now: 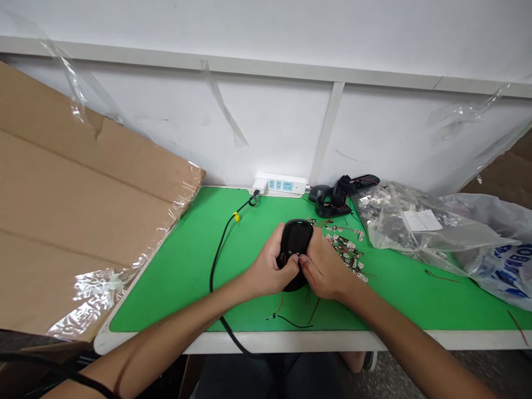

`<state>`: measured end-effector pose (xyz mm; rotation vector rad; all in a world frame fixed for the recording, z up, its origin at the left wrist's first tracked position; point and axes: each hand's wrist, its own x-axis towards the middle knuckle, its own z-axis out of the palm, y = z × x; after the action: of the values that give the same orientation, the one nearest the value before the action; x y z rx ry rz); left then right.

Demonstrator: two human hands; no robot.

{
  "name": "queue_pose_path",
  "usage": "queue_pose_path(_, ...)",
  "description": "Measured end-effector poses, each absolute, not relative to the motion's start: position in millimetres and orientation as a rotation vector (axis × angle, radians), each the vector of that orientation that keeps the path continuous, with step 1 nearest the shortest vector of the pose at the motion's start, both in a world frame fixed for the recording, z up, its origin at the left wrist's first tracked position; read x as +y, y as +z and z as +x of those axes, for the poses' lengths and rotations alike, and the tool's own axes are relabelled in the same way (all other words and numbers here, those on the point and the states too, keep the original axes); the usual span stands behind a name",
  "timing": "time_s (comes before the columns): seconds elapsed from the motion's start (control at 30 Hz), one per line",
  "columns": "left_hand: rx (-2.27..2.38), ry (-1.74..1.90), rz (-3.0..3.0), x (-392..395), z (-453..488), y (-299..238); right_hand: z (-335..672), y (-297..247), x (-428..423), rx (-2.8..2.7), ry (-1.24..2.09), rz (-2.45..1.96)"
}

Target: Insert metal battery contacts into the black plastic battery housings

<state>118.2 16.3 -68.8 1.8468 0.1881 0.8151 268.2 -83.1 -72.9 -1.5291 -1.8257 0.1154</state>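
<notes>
While hands (324,271) hold casing (296,238), mat edge (187,328) near

Head cam, worn by the person, looks fwd & down from close above, w/ the left hand (272,267), right hand (326,271) & black casing (294,249) near centre. Frame spans far white wall (266,124) to near edge of green mat (174,277); cardboard sheet (78,188) left, plastic bag (419,221) right.

Smooth black plastic housing (295,241), bright metal terminals (344,249), a glossy clear plastic bag (409,219) and a white plastic power strip (282,184) share a matt green mat (178,277), beside plain brown cardboard (83,166) under crinkled clear film (100,291) and a smooth white-painted wall (274,127).
</notes>
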Motion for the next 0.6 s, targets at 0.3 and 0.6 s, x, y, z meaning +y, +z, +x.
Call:
queue_pose_path(0.3,0.218,0.800,1.824,14.5,118.3,-70.6,268.7,-77.0,-82.9,-1.832,0.164,-1.543)
queue_pose_path(0.6,0.226,0.779,1.789,13.1,117.2,-70.5,266.4,-79.4,-82.4,-1.823,0.108,-1.553)
